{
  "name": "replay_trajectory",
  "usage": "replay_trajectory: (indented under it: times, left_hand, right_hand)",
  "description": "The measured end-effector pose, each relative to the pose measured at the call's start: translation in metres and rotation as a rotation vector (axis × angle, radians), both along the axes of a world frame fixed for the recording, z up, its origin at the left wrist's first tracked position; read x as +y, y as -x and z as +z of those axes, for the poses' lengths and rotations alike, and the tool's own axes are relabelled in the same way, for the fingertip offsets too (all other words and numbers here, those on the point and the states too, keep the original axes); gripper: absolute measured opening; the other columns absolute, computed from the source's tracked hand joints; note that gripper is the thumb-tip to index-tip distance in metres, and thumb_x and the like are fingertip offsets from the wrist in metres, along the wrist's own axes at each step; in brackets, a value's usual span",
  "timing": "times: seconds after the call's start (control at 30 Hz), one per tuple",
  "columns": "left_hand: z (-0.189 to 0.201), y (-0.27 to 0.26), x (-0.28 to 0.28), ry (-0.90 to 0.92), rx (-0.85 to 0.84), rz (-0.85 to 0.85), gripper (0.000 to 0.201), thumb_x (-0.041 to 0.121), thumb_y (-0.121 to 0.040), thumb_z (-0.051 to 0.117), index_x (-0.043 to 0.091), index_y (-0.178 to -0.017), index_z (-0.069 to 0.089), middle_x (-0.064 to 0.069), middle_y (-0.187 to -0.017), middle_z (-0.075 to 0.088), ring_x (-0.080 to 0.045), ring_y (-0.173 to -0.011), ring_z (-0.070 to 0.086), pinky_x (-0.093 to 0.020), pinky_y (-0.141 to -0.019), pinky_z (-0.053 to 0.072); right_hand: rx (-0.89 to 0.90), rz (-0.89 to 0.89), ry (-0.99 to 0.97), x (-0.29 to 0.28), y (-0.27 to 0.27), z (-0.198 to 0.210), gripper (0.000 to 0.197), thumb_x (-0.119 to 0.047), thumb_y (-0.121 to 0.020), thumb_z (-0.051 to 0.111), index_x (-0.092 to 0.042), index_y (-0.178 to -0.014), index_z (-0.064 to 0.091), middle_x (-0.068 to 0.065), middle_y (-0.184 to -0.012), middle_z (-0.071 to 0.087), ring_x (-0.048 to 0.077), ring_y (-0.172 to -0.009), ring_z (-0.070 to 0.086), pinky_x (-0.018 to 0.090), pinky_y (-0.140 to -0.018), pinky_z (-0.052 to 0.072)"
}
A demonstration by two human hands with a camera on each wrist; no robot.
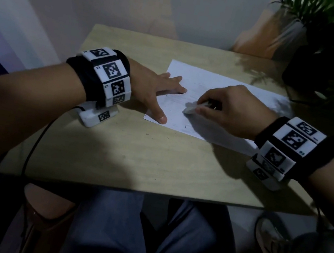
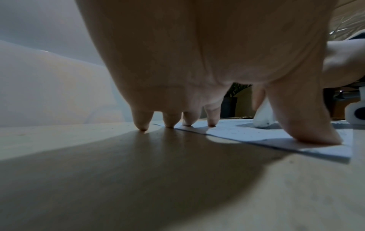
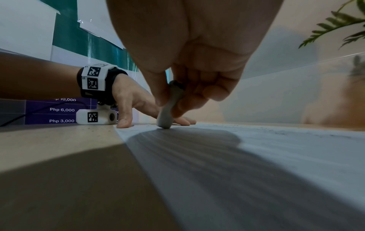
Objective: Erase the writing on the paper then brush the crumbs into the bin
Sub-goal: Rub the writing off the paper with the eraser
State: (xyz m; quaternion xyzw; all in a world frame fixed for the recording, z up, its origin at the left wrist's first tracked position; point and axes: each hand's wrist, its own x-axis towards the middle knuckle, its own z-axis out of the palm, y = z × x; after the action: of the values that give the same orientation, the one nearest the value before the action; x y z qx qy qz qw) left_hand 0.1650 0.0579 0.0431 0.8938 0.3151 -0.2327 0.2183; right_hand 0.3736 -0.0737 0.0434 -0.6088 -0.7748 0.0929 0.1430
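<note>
A white sheet of paper (image 1: 222, 91) with faint pencil marks lies on the light wooden table (image 1: 135, 154). My left hand (image 1: 158, 90) rests flat on the paper's left edge, fingers spread and straight, thumb near the front corner. My right hand (image 1: 225, 111) pinches a white eraser (image 1: 189, 109) between thumb and fingers, its tip pressed on the paper. In the right wrist view the eraser (image 3: 168, 112) stands tilted on the paper (image 3: 276, 153), the left hand (image 3: 134, 100) just behind it. In the left wrist view the fingertips (image 2: 171, 123) touch the paper (image 2: 256, 134). No bin is in view.
A potted plant (image 1: 326, 53) in a dark pot stands at the table's back right corner. A cable (image 1: 33, 149) hangs off the table's left front. My knees and a shoe (image 1: 273, 252) show below the table's front edge. Small crumbs dot the table (image 3: 94, 128).
</note>
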Motion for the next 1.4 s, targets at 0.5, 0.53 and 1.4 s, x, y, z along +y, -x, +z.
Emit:
replay_trajectory:
  times: [0.5, 0.53, 1.4]
  left_hand:
    - [0.0, 0.0, -0.001, 0.006, -0.018, 0.017, 0.107, 0.058, -0.08, 0.077, 0.047, -0.16, 0.006, 0.026, -0.165, -0.018, 0.002, -0.151, -0.016, -0.04, -0.127, 0.0]
    - [0.0, 0.0, -0.001, 0.007, -0.02, 0.018, 0.107, 0.058, -0.08, 0.077, 0.047, -0.16, 0.006, 0.027, -0.165, -0.018, 0.002, -0.151, -0.016, -0.04, -0.127, 0.0]
    - [-0.001, 0.001, 0.001, 0.024, -0.022, 0.021, 0.109, 0.059, -0.078, 0.076, 0.047, -0.16, 0.005, 0.026, -0.165, -0.018, 0.001, -0.151, -0.018, -0.041, -0.127, 0.0]
  right_hand:
    - [0.049, 0.13, 0.099, -0.013, 0.017, -0.001, 0.036, -0.052, -0.089, 0.062, -0.023, -0.105, 0.076, -0.006, -0.092, 0.075, 0.011, -0.078, 0.065, 0.034, -0.076, 0.051]
    - [0.037, 0.091, 0.072, -0.01, 0.016, -0.003, 0.035, -0.051, -0.09, 0.061, -0.023, -0.104, 0.076, -0.005, -0.092, 0.075, 0.013, -0.08, 0.065, 0.035, -0.076, 0.052]
    - [0.065, 0.146, 0.112, -0.017, 0.018, -0.002, 0.046, -0.061, -0.086, 0.055, -0.023, -0.102, 0.074, -0.006, -0.092, 0.073, 0.011, -0.079, 0.063, 0.036, -0.075, 0.052]
